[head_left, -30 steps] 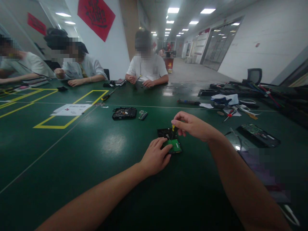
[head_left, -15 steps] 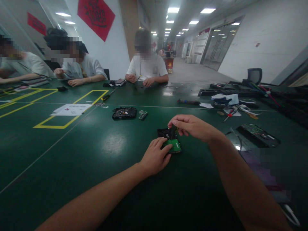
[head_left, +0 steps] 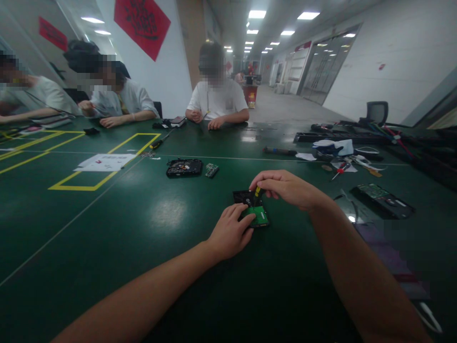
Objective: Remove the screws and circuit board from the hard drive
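On the green table in front of me lies a hard drive (head_left: 263,217) with its green circuit board facing up. My left hand (head_left: 230,231) rests over its left and near side, fingers and thumb steadying it against the table. Above the drive, my right hand (head_left: 280,186) pinches a small screwdriver (head_left: 257,192) with a yellow and black handle. The screwdriver stands nearly upright, shaft down at the board's far edge. Its tip is too small to make out, and my left fingers cover part of the drive.
Beyond my hands lie another hard drive (head_left: 184,167) and a loose circuit board (head_left: 212,170). A third drive (head_left: 383,200) is at right, near gloves (head_left: 335,147) and a red screwdriver (head_left: 340,171). White paper (head_left: 105,162) lies left. People sit across the table.
The screwdriver's handle has turned in my right fingers, showing more yellow where it looked dark. Both hands stay in nearly the same place, and the drive has not shifted.
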`<state>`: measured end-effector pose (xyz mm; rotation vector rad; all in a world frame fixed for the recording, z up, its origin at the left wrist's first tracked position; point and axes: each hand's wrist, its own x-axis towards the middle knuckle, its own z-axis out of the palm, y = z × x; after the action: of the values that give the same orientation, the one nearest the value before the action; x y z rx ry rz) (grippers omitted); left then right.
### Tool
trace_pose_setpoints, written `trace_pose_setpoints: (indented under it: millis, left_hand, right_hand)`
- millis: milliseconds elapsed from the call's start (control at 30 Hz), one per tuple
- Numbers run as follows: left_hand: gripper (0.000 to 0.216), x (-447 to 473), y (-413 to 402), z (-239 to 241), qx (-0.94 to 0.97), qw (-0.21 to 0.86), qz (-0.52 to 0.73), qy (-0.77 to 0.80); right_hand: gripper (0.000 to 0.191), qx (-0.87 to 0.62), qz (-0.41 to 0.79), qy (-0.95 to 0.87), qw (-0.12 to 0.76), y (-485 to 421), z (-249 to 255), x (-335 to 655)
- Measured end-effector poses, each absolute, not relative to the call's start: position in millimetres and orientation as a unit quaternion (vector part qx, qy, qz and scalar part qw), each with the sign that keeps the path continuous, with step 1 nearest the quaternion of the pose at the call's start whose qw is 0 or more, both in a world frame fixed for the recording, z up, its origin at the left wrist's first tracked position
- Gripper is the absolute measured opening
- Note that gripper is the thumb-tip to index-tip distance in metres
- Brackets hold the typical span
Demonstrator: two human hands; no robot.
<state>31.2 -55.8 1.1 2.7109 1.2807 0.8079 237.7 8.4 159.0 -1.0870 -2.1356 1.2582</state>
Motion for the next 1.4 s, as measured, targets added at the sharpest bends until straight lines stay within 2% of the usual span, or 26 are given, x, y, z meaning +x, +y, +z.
trace_pose_setpoints:
  millis: [167,400,533,700,967,1133,1400]
  left_hand:
    - [0.04,31.7,-56.5,2.2,0.874,0.016,0.261,0.41]
    - [0.039,31.7,-56.2,1.9,0.874,0.019,0.264,0.408]
    - [0.04,31.8,-55.7,0.5,0.871,0.021,0.265,0.412]
    - [0.04,31.3,-55.3,0.1,0.873,0.021,0.26,0.412]
    - [0.04,32.1,-56.1,2.1,0.875,0.016,0.258,0.41]
    - [0.04,32.1,-56.6,2.6,0.877,0.014,0.255,0.408]
    - [0.041,31.0,-54.4,-3.0,0.875,0.013,0.268,0.403]
  right_hand:
    - [0.021,-0.396,0.444,-0.779,0.201,3.8,161.8,237.4]
    - [0.021,-0.41,0.483,-0.741,0.221,4.3,156.0,235.7]
    - [0.017,-0.397,0.467,-0.756,0.23,8.0,155.6,236.6]
    - [0.024,-0.385,0.451,-0.775,0.22,9.8,156.1,237.6]
    - [0.023,-0.391,0.524,-0.718,0.24,4.0,152.7,235.1]
    - [0.014,-0.389,0.488,-0.749,0.224,2.7,156.1,233.4]
    - [0.021,-0.39,0.464,-0.768,0.206,-0.4,161.2,236.1]
